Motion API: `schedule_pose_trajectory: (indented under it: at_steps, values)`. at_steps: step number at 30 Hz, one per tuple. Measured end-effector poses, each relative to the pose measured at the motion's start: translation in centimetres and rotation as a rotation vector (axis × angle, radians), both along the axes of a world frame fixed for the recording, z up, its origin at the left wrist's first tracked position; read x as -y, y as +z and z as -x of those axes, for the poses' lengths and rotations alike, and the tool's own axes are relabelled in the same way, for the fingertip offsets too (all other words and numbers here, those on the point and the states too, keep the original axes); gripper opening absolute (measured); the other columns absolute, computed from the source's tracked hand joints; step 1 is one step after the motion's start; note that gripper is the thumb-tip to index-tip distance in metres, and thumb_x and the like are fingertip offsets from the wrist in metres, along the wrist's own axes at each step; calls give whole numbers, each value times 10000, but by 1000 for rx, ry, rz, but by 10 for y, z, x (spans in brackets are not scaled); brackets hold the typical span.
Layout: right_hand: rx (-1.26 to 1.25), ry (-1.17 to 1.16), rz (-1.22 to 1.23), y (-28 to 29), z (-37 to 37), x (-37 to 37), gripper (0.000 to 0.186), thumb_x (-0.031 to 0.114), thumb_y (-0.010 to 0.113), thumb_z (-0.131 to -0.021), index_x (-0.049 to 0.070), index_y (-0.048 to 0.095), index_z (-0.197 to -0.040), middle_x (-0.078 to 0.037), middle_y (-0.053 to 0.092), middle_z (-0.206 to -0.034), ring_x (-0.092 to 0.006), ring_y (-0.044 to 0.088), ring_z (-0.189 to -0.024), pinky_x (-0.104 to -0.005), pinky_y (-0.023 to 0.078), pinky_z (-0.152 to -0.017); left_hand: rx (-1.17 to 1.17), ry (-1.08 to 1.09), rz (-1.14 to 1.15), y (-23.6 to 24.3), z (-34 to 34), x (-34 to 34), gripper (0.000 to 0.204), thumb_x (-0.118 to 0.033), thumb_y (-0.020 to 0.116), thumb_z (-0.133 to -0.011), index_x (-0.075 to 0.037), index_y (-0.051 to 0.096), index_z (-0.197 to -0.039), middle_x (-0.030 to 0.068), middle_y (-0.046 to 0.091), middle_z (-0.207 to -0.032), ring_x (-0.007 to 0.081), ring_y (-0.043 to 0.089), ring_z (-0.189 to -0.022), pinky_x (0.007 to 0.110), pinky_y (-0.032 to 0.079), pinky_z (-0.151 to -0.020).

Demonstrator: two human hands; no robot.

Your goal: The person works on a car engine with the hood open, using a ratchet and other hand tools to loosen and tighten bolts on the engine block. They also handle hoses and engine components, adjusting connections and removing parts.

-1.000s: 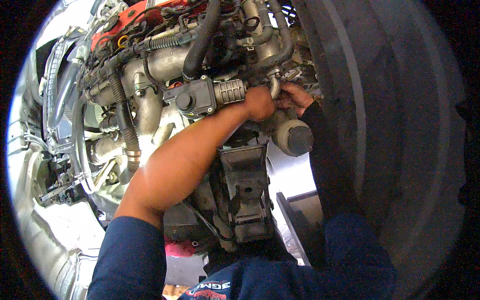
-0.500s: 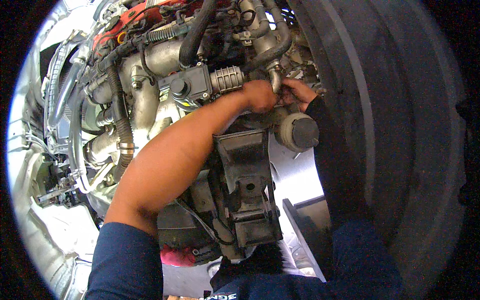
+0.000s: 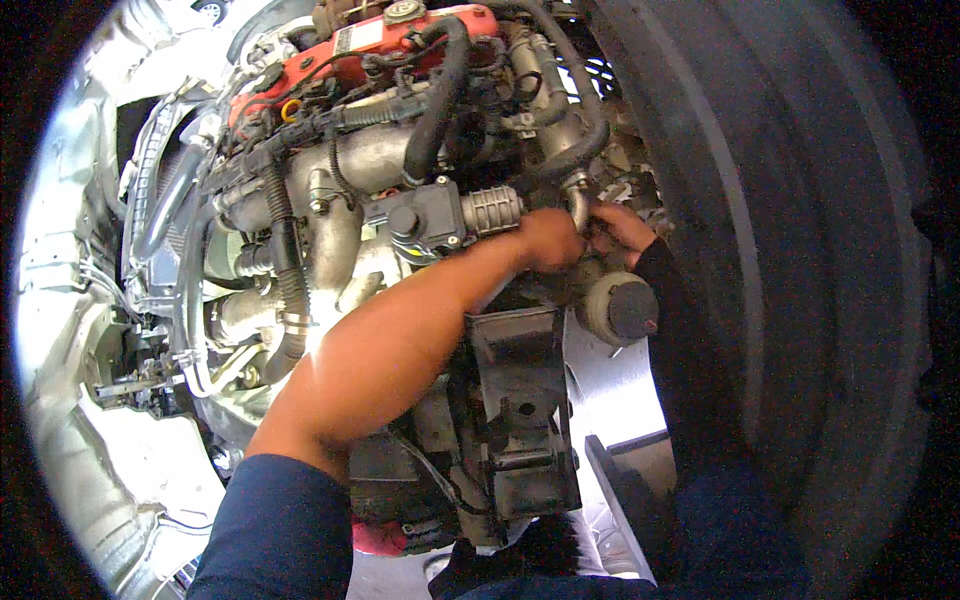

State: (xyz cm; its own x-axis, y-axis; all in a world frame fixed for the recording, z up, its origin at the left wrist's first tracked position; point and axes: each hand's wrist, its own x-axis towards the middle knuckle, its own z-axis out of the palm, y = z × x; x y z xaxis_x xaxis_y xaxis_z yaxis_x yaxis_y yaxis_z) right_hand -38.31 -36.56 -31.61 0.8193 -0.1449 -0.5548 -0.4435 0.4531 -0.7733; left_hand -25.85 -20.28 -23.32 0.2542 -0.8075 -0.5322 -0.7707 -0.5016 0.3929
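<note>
My left hand (image 3: 552,240) is closed beside the lower end of a bent metal pipe (image 3: 580,205) on the engine. Its fingertips are turned away, so what they grip is hidden. On the pipe's other side, my right hand (image 3: 624,234) has bent fingers pinched together low by the pipe, on something too small to make out. A black-sleeved forearm leads to that hand. Just below both hands sits a round pale housing with a black cap (image 3: 632,308). Left of my left hand is a black actuator box (image 3: 425,222) with a ribbed metal cylinder (image 3: 492,211).
A red engine cover (image 3: 350,45) lies at the far side, with black hoses (image 3: 440,100) running down from it. A dark metal bracket (image 3: 515,400) stands beneath my hands. The large dark curved surface (image 3: 760,250) borders the right; pale body panels (image 3: 70,330) border the left.
The whole view has shifted, so the engine and both hands appear lower and further right, with more of the red cover showing. Both hands stay at the same pipe.
</note>
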Motion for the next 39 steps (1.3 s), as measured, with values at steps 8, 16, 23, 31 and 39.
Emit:
schedule_pose_trajectory:
  at_steps: [8, 16, 23, 31, 39]
  values:
    - [17, -34, 37, -1, 2, -3, 251, 301, 627, -1007, 99, 675, -1149, -30, 705, -959, -161, 682, -789, -319, 574, -652, 51, -125, 77, -8, 0, 0, 376, -350, 697, -788, 16, 762, -849, 231, 752, -862, 406, 752, -807, 542, 603, -696]
    - [30, -62, -125, 5, 5, -3, 226, 275, 606, -1028, 96, 688, -1138, -33, 721, -954, -160, 689, -787, -335, 597, -685, 64, 89, 94, -2, 13, 3, 340, -313, 712, -740, -4, 782, -864, 208, 763, -852, 393, 761, -796, 523, 615, -699]
    - [16, -97, -15, 6, 1, -9, 287, 215, 574, -1043, 67, 653, -1276, -99, 717, -1183, -259, 722, -1030, -463, 644, -878, 77, 15, 159, -16, 13, 3, 324, -324, 743, -744, -21, 758, -860, 210, 759, -857, 410, 751, -779, 533, 608, -686]
    - [9, -53, 2, 11, 6, -5, 323, 252, 585, -1043, 69, 643, -1302, -103, 717, -1217, -236, 727, -1034, -416, 645, -850, 50, 62, 138, -14, 16, 5, 365, -303, 744, -790, -9, 719, -1005, 239, 755, -926, 422, 750, -847, 521, 611, -724]
    - [0, -97, -93, -13, 3, -5, 341, 304, 587, -1034, 115, 649, -1310, -65, 729, -1138, -208, 728, -941, -357, 630, -706, 62, 113, 150, -5, 20, 6, 359, -328, 771, -777, 10, 750, -899, 227, 758, -892, 400, 761, -842, 508, 619, -725]
